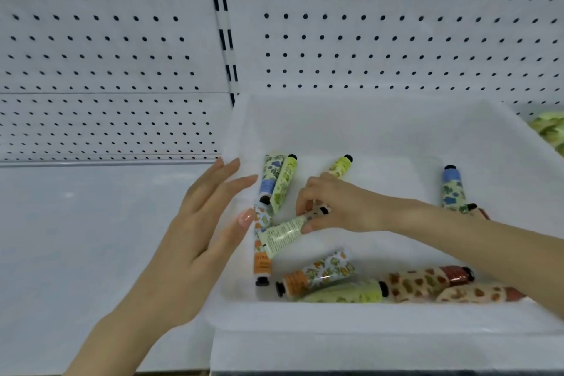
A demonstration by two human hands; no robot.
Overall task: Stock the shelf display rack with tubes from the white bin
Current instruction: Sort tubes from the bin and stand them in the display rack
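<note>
Saw the white bin [366, 342] closest, set on the white shelf [76, 238]. Found patterned tubes [317, 275] lying scattered across its floor. Noted the right hand [335, 207] inside it, pinching a pale green tube [283, 233] near the black cap [323, 210] between thumb and curled fingers. Caught the left hand [198, 223] spread flat, fingers straight, touching the bin's left wall. Glimpsed pegboard [396, 40] behind.

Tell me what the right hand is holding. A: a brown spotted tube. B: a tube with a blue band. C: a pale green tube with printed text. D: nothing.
C: the right hand pinches the cap end of the pale green tube inside the white bin.
</note>
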